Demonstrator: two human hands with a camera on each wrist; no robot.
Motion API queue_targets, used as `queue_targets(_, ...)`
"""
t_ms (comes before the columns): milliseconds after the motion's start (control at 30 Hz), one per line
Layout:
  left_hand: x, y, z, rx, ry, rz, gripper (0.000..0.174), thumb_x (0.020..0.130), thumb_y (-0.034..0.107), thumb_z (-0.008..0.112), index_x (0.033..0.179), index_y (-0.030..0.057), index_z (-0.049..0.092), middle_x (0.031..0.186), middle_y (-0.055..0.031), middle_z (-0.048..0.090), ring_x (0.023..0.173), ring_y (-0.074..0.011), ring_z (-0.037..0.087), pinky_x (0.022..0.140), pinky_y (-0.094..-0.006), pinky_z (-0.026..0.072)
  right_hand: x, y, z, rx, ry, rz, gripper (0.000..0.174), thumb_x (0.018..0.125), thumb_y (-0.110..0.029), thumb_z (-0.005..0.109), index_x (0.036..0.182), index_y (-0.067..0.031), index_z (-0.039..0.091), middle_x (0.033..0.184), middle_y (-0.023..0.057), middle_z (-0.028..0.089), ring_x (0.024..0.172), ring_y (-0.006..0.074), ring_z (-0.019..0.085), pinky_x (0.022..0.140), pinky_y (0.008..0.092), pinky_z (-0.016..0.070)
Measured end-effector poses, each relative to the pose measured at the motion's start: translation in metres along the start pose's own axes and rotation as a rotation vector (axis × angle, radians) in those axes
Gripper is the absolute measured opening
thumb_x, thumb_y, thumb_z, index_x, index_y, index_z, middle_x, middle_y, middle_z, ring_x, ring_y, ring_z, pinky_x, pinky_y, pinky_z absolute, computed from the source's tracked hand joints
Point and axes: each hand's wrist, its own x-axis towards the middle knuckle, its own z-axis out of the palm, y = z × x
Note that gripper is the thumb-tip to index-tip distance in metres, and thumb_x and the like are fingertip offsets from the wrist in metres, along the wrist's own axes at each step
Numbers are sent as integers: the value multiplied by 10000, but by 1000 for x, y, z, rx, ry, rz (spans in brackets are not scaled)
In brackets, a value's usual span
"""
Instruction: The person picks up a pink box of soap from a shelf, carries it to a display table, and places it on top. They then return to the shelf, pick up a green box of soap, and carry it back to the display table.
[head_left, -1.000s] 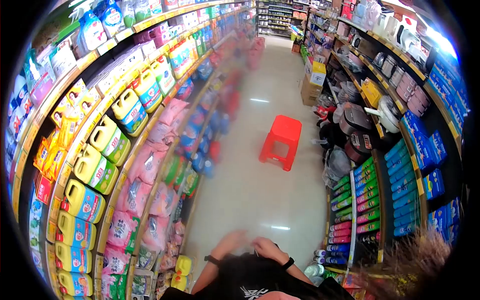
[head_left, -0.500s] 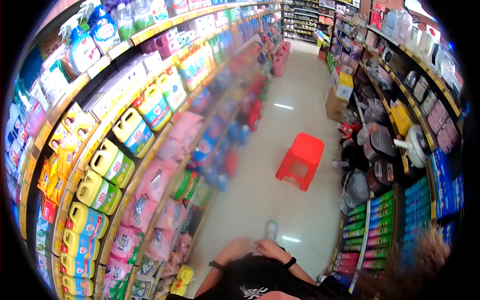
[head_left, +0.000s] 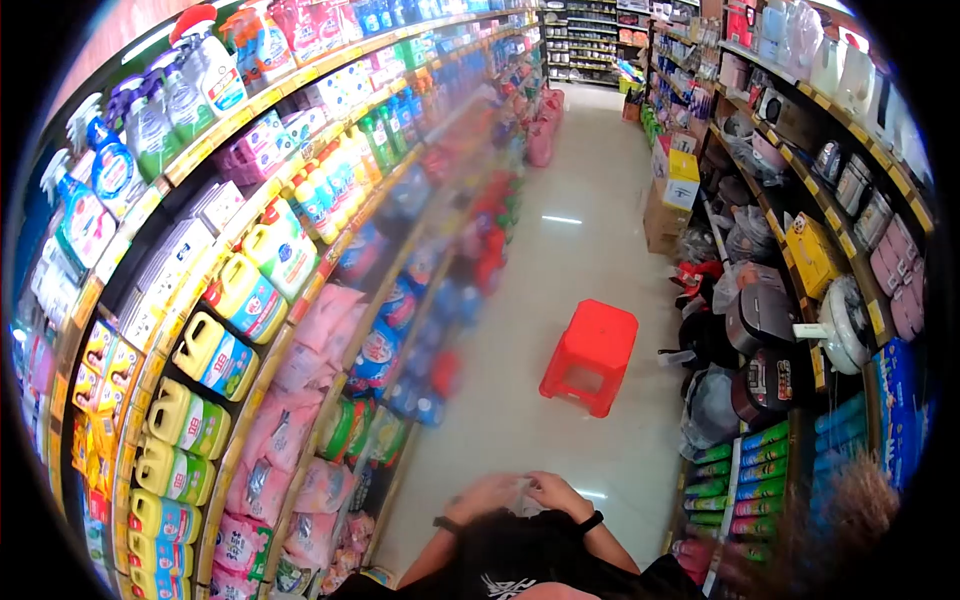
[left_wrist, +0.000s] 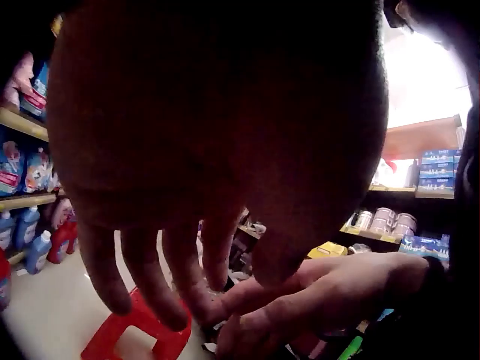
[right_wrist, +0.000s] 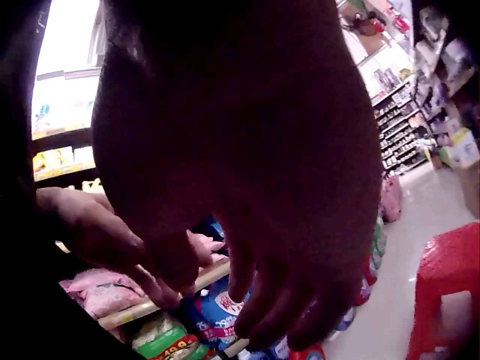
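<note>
In the head view, the left hand (head_left: 484, 498) and right hand (head_left: 556, 494) are close together in front of the black shirt, at the bottom of the view. A small pale patch shows between them, too blurred to identify. The left wrist view has the left hand (left_wrist: 217, 165) with its fingers hanging loosely, their tips near the right hand (left_wrist: 322, 300). Seen from the right wrist, the right hand (right_wrist: 247, 180) has relaxed, slightly bent fingers; the left hand (right_wrist: 94, 229) is beside it. Whether either holds something small cannot be told.
A red stool (head_left: 590, 345) stands on the aisle floor (head_left: 490, 400) ahead. Shelves with yellow jugs (head_left: 215, 355) and pink packs (head_left: 265, 440) line the left. Along the right are cookers (head_left: 765, 385), a yellow box (head_left: 808, 255) and cartons (head_left: 667, 220).
The head view has shifted; the stool appears lower than at first. A foot visible half a second ago is out of sight. The hands remain close together.
</note>
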Motion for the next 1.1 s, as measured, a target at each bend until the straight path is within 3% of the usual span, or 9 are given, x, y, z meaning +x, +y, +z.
queue_targets(33, 11, -4, 2, 79, -17, 116, 407, 978, 243, 580, 1306, 0, 580, 1262, -229, 612, 1112, -355, 618, 965, -413, 489, 9, 9, -2, 0, 0, -9, 403, 868, -228, 658, 1202, -5, 629, 1012, 211, 693, 937, 373, 669, 828, 431, 538)
queue_targets(133, 29, 2, 11, -267, -29, -113, 411, 968, 229, 597, 1311, 5, 571, 1218, -236, 627, 1081, -348, 632, 921, -408, 505, 29, 24, -9, -2, -14, -38, 357, 855, -185, 655, 1171, -19, 647, 1014, 208, 693, 939, 366, 673, 824, 428, 541)
queue_targets(333, 41, -34, -6, -230, -12, -135, 472, 953, 253, 613, 1337, -8, 529, 1191, -230, 629, 1045, -360, 633, 911, -420, 504, 93, 24, -22, 2, -91, -149, 327, 819, -78, 602, 1136, -18, 652, 1006, 197, 696, 938, 357, 677, 821, 423, 546)
queue_targets(433, 62, -45, -43, -239, -167, -356, 394, 962, 186, 574, 1309, 0, 550, 1379, -210, 545, 1245, -364, 539, 1062, -423, 418, 129, 13, -28, 23, -84, -238, 373, 814, -58, 583, 1183, -15, 626, 1016, 186, 701, 936, 348, 680, 819, 413, 547)
queue_targets(533, 92, -97, -53, -219, 34, -173, 395, 952, 193, 589, 1290, -9, 558, 1366, -210, 550, 1206, -364, 562, 1034, -423, 439, 173, -5, -43, 93, -48, -198, 430, 823, -47, 574, 1251, -13, 594, 1037, 169, 708, 919, 321, 687, 813, 393, 548)
queue_targets(633, 109, -126, -89, -384, 214, -254, 404, 947, 228, 610, 1256, -30, 576, 1329, -193, 570, 1130, -326, 599, 998, -404, 463, 223, -9, -59, 2, -75, -103, 457, 861, -77, 587, 1311, -3, 565, 1058, 158, 713, 884, 297, 689, 808, 372, 546)
queue_targets(733, 121, -174, -146, -183, 158, -314, 570, 927, 216, 652, 1417, -1, 456, 1334, -177, 545, 1081, -271, 606, 965, -388, 482, 273, -22, -73, 17, -26, -197, 410, 901, -153, 603, 1286, -13, 578, 1033, 177, 703, 886, 315, 683, 796, 383, 540)
queue_targets(900, 122, -176, -249, -164, 556, -355, 935, 900, 174, 710, 1580, 64, 79, 1351, -173, 507, 1040, -256, 614, 891, -386, 517, 382, -96, -115, -298, -184, -419, 366, 943, -226, 595, 1251, -29, 592, 1004, 213, 671, 890, 317, 671, 790, 382, 529)
queue_targets(1100, 116, -217, -299, -266, 794, -340, 864, 919, 184, 700, 1567, 30, 150, 1364, -174, 502, 1055, -248, 619, 891, -367, 517, 475, -194, -139, -242, -128, -620, 327, 945, -160, 612, 1252, -48, 602, 1073, 155, 689, 945, 267, 666, 848, 365, 520)
